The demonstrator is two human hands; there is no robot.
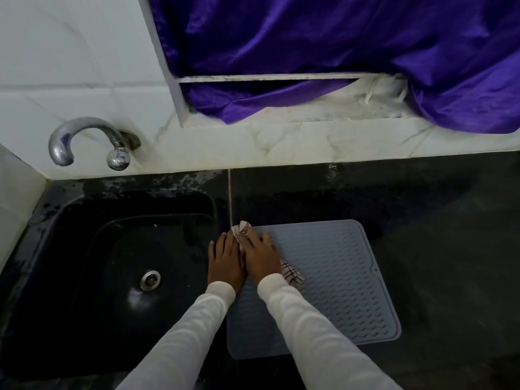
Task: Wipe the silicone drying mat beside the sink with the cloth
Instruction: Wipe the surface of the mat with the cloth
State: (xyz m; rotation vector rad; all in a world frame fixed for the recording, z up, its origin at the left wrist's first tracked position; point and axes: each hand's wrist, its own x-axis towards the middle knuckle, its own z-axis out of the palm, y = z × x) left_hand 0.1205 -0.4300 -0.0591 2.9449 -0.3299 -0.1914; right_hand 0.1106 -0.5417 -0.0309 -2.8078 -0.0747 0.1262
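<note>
We press our right hand [260,256] flat on the cloth [292,274] at the mat's [337,277] ten o'clock corner, left hand [226,260] open alongside, holding nothing.

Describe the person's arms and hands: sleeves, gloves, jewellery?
Both arms wear long, plain off-white sleeves, close-fitting and softly creased, ending at the wrists. The left hand and right hand are bare: no gloves, and no rings, watch or markings that I can make out.

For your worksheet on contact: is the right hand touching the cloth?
Touching. The head view shows the right hand pressed flat on the cloth, which pokes out from beneath it at both ends.
</note>
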